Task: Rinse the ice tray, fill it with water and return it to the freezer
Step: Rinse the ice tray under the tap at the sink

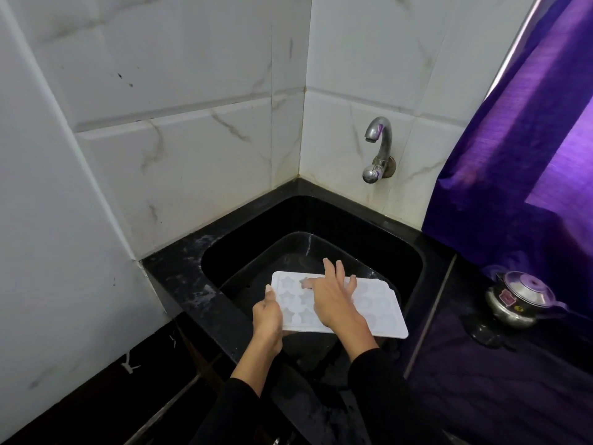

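Observation:
A white ice tray with star-shaped and round moulds hangs level over the black sink. My left hand grips the tray's near left edge, thumb on top. My right hand lies flat on the tray's top with its fingers spread over the moulds. The chrome tap juts from the tiled wall beyond the sink, and no water runs from it.
A black stone counter rims the sink in a corner of white marble-look tiles. A purple curtain hangs at the right. Below it a steel pot with a clear lid stands on the counter.

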{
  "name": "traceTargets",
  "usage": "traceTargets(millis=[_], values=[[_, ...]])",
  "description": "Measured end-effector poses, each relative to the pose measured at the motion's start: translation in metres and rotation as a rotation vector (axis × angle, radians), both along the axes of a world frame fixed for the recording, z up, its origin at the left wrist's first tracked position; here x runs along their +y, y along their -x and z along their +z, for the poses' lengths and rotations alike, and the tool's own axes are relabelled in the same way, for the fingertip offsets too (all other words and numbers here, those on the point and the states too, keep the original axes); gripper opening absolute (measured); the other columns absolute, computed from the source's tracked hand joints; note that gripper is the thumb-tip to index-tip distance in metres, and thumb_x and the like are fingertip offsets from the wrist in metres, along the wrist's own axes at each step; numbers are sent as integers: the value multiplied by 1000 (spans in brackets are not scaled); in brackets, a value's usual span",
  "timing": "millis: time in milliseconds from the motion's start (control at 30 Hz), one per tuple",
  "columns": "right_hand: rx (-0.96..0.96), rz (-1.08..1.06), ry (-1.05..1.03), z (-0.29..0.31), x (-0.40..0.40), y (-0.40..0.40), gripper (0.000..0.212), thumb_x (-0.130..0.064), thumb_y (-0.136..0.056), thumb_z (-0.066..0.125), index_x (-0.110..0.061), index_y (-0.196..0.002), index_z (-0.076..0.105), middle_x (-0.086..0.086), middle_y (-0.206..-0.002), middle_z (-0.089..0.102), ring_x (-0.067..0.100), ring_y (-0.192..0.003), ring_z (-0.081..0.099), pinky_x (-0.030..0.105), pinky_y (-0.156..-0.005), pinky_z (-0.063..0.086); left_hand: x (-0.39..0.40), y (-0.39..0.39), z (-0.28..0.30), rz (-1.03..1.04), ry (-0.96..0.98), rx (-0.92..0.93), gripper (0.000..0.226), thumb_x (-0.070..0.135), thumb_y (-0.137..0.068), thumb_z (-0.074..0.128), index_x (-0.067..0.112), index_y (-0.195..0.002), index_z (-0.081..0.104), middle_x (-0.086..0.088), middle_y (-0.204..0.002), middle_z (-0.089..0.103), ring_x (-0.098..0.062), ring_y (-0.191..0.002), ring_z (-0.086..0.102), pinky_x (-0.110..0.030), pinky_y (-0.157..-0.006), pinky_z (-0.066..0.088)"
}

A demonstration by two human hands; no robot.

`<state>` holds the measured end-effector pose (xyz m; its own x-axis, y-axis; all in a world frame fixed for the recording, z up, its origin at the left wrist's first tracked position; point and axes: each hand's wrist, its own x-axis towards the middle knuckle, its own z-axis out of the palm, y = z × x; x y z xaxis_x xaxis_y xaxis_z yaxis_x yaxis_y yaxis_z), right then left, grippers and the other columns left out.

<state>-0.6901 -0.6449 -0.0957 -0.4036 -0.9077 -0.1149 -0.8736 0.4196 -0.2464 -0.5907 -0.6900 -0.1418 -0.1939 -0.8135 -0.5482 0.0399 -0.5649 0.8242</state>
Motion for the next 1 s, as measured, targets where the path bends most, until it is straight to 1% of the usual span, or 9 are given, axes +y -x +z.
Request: traceTargets(millis=[100, 300, 500, 567, 667, 767, 867, 933, 1000], values=[[2, 4, -16, 0, 0, -1, 71, 19, -81, 45, -28, -135, 49, 15, -157, 3, 36, -145, -14, 58, -115, 1, 0, -1, 0, -1, -2, -9, 43, 44, -101, 30, 12, -92, 58, -15, -98, 69, -31, -87, 68, -39, -62, 56], [36, 3, -20, -3, -5, -5, 69, 18, -82, 47, -25, -137, 47, 16, -158, -4, 38, -144, -15, 62, -114, -2, -1, 0, -1, -4, -2, -3, 48, 44, -101, 30, 6, -105, 58, -16, -101, 69, -32, -89, 68, -44, -69, 58], [-16, -6, -18, -3, -7, 0, 75, 23, -79, 46, -30, -133, 51, 15, -158, 1, 36, -145, -15, 63, -113, -2, -3, -2, 1, -2, 3, -5, 46, 44, -101, 29, 8, -101, 57, -15, -100, 68, -32, -89, 67, -43, -68, 57], [-8, -2, -29, -1, -9, -2, 73, 22, -80, 46, -28, -133, 51, 14, -158, -2, 36, -144, -16, 63, -113, -3, -3, -2, 2, -4, 2, -1, 45, 44, -101, 30, 9, -99, 58, -15, -100, 68, -32, -89, 67, -45, -72, 57], [8, 3, -46, 3, -11, -4, 68, 20, -82, 47, -25, -133, 53, 15, -158, -3, 36, -144, -16, 63, -113, -4, -3, -2, 1, -4, 2, -6, 46, 44, -100, 30, 7, -105, 57, -15, -102, 68, -32, -90, 67, -48, -77, 57], [5, 25, -36, 3, -10, -5, 69, 20, -81, 47, -25, -132, 52, 15, -157, 3, 36, -145, -14, 63, -113, -4, -3, -4, 1, 10, 7, -1, 46, 44, -101, 29, 7, -108, 56, -15, -100, 68, -31, -89, 67, -44, -72, 57], [-14, 28, -7, 2, -7, -5, 71, 21, -81, 45, -26, -134, 47, 15, -156, 6, 35, -145, -13, 63, -113, 0, -5, -6, 2, 14, 13, 23, 47, 43, -101, 28, 7, -106, 58, -15, -99, 69, -31, -89, 68, -44, -72, 57], [-29, 24, 40, 5, -8, -6, 66, 21, -80, 44, -22, -131, 45, 15, -155, 7, 34, -145, -11, 62, -113, 1, -5, -6, 4, 10, 21, 31, 45, 43, -101, 28, 9, -101, 59, -14, -96, 69, -31, -88, 68, -43, -70, 57], [-32, 45, 93, 8, -13, -8, 64, 21, -78, 43, -21, -126, 43, 14, -155, 8, 33, -145, -11, 62, -114, -1, -4, -6, 5, 7, 29, 35, 45, 42, -102, 27, 10, -101, 59, -14, -97, 69, -31, -89, 68, -41, -68, 57]])
